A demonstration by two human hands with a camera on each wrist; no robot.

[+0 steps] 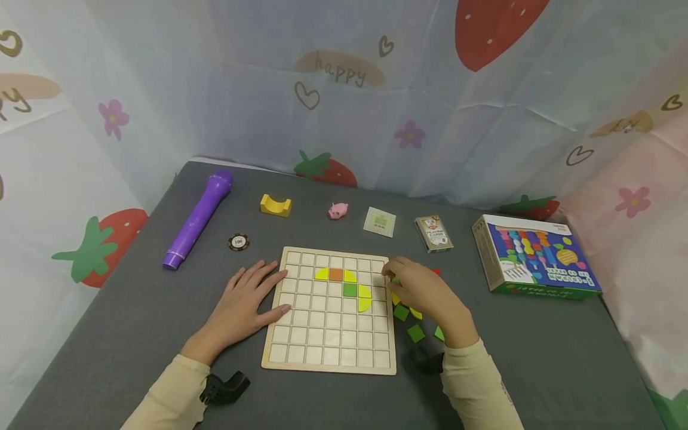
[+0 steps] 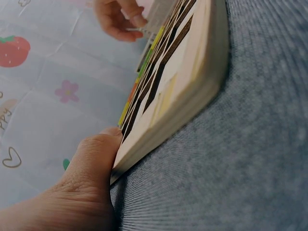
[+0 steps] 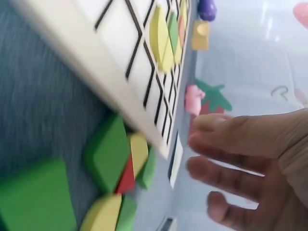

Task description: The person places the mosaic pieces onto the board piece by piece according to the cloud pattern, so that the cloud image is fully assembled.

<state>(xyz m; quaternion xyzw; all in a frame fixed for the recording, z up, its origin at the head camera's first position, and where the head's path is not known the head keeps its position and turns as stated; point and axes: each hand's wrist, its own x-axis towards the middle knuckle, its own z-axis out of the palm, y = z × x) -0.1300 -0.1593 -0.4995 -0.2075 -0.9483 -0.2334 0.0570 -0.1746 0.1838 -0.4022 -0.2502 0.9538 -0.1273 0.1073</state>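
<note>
Grid board (image 1: 329, 334), a pale wooden tray of square cells, lies flat on the grey surface (image 1: 134, 322) right in front of the person, and it is the biggest thing in hand. Judging by how it lies, the filling has barely begun: only a small cluster sits in its upper middle, made of yellow curved pieces (image 1: 364, 297), an orange square (image 1: 335, 274) and a green square (image 1: 350, 289), while nearly every other cell is bare wood.

Off to the right, well apart from the board, a coloured game box (image 1: 537, 257) rests near the surface's edge. A purple toy microphone (image 1: 197, 220) lies at the far left. Neither is in the way.

The left hand (image 1: 248, 301) lies flat with straight fingers, holding nothing, its fingertips resting on the board's left edge. The right hand (image 1: 421, 289) hovers at the board's right edge over the loose pieces (image 1: 408, 322), its fingers bent loosely; whether it pinches one I cannot tell.

Those loose green, yellow and red pieces sit just beside the board, partly hidden under the right hand. Behind the board are a card deck (image 1: 433, 233), a small card (image 1: 379, 221), a yellow block (image 1: 276, 205), a pink pig (image 1: 338, 210) and a poker chip (image 1: 239, 242).
</note>
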